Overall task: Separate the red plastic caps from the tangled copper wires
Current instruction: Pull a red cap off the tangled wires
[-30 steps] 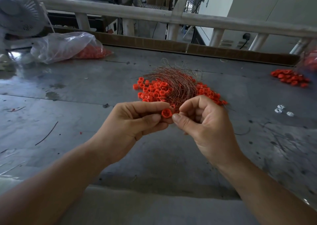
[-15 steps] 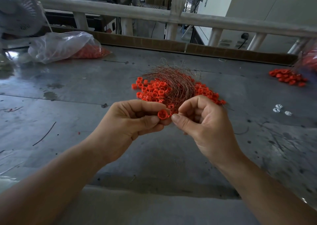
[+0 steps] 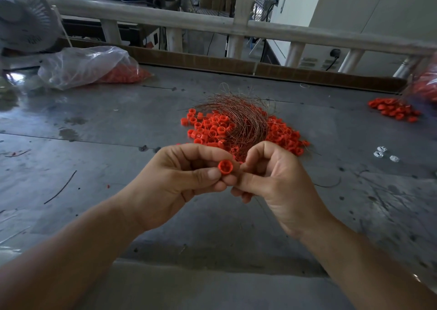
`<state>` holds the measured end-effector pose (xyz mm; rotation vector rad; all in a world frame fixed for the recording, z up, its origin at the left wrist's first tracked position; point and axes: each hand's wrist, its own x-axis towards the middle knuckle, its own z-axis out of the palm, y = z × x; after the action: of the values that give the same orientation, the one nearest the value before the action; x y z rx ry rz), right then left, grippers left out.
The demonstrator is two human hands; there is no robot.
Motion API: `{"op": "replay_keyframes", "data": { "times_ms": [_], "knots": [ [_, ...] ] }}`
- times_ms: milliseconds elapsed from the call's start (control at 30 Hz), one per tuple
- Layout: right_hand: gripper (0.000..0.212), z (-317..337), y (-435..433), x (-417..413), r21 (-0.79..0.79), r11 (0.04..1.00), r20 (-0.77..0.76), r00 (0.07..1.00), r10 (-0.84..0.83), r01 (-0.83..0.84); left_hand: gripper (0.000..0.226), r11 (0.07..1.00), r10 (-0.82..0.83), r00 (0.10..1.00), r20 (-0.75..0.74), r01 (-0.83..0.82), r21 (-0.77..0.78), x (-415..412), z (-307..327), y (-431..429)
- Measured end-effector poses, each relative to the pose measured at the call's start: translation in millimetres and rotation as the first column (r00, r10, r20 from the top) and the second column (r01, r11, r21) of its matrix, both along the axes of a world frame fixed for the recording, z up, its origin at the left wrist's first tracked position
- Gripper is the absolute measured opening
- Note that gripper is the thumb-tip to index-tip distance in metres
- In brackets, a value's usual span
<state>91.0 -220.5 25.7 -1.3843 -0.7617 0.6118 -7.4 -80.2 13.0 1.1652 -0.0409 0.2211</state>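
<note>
A tangle of thin copper wires (image 3: 243, 118) lies mid-table on a heap of red plastic caps (image 3: 208, 127), with more caps to its right. Just in front of the heap, my left hand (image 3: 175, 182) pinches one red cap (image 3: 225, 167) between thumb and fingers, open end facing me. My right hand (image 3: 272, 179) is closed beside it, fingertips touching the cap's right side. A thin wire seems to run down from the right hand; whether it is gripped I cannot tell.
A clear plastic bag (image 3: 87, 67) holding red caps lies at the back left beside a fan (image 3: 23, 16). A second pile of red caps (image 3: 393, 108) sits at the far right. Small white pieces (image 3: 384, 154) and stray wire bits (image 3: 60, 187) lie on the grey metal table (image 3: 94, 120).
Both hands stay together in front of the heap. The cap has turned in my left fingers so its open end faces me more.
</note>
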Motion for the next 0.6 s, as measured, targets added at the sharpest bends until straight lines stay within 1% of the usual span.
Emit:
{"op": "replay_keyframes", "data": {
  "times_ms": [133, 200, 267, 300, 333, 367, 400, 433, 467, 500, 567, 600],
  "knots": [
    [0.030, -1.0, 0.2, -0.1, 0.009, 1.000, -0.048, 0.999, 0.024, -0.023, 0.025, 0.999, -0.030, 0.999, -0.014, 0.029, -0.024, -0.4, -0.9, 1.5],
    [0.027, -0.5, -0.1, 0.4, 0.000, 0.998, -0.061, 0.996, 0.066, -0.066, 0.027, 0.998, -0.033, 0.999, -0.032, 0.032, -0.051, -0.5, -0.8, 1.9],
    [0.023, 1.0, -0.7, 7.3, -0.073, 0.993, -0.007, 0.996, 0.090, -0.090, 0.027, 0.995, -0.033, 0.998, -0.047, 0.028, -0.092, -0.8, -0.5, 1.0],
    [0.019, 1.2, -2.2, 15.0, -0.124, 0.991, 0.071, 0.996, 0.058, -0.049, 0.024, 0.995, -0.025, 0.998, -0.058, 0.019, -0.101, -0.8, -0.2, 0.1],
    [0.014, 1.4, -4.1, 25.4, -0.168, 0.985, 0.180, 0.983, -0.016, 0.047, 0.022, 0.995, -0.009, 0.997, -0.077, 0.002, -0.099, -0.6, 0.4, -0.8],
    [0.014, 1.6, -7.6, 37.7, -0.196, 0.963, 0.304, 0.945, -0.120, 0.185, 0.020, 0.996, 0.014, 0.995, -0.102, -0.023, -0.089, -0.3, 0.6, -1.4],
    [0.016, 1.6, -11.5, 50.3, -0.212, 0.921, 0.422, 0.881, -0.214, 0.326, 0.019, 0.996, 0.040, 0.990, -0.132, -0.051, -0.076, 0.3, 0.4, -1.6],
    [0.018, 1.3, -15.2, 60.8, -0.225, 0.875, 0.521, 0.811, -0.265, 0.429, 0.019, 0.995, 0.065, 0.985, -0.160, -0.076, -0.066, 0.9, -0.2, -1.6],
    [0.020, -0.5, -17.5, 67.9, -0.240, 0.840, 0.595, 0.758, -0.269, 0.486, 0.019, 0.994, 0.081, 0.979, -0.185, -0.094, -0.062, 1.2, -0.8, -1.6],
    [0.022, -3.2, -17.9, 71.2, -0.263, 0.822, 0.647, 0.725, -0.239, 0.505, 0.020, 0.993, 0.089, 0.975, -0.204, -0.103, -0.059, 1.6, -1.3, -1.7],
    [0.020, -10.1, -15.3, 70.7, -0.316, 0.820, 0.712, 0.690, -0.129, 0.478, 0.020, 0.993, 0.089, 0.970, -0.228, -0.103, -0.050, 2.0, -1.4, -2.2],
    [0.015, -13.7, -12.7, 67.7, -0.334, 0.827, 0.732, 0.677, -0.075, 0.453, 0.020, 0.994, 0.086, 0.969, -0.232, -0.099, -0.042, 1.7, -1.3, -2.6]
  ]
}}
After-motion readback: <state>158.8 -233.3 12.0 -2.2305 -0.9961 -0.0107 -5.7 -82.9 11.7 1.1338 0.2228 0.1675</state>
